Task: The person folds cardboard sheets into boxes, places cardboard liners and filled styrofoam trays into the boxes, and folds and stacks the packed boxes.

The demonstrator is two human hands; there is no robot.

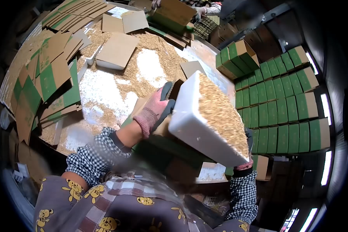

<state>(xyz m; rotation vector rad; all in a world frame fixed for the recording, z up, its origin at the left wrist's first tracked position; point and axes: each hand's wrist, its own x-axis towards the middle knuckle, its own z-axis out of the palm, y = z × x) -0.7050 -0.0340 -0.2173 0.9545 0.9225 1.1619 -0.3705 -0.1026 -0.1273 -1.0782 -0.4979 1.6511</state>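
A white foam box (189,125) heaped with golden husks (220,112) is tilted in front of me. My right hand (248,149), in a pink and dark glove, grips its right end, with most of the fingers hidden behind the box. My left hand (155,110), in a pink glove with dark grey fingers, is at the edge of a green and brown cardboard box (164,129), close to the foam box's left side. The cardboard box stands below the foam box, which hides much of it. My left fingertips are partly hidden there.
Loose husks (147,42) cover much of the white work table (100,85). Flattened green and brown cartons (52,83) are piled at the left. Rows of green cartons (274,104) are stacked at the right. Across the table, a co-worker's gloved hand (200,13) is beside an open carton (174,15).
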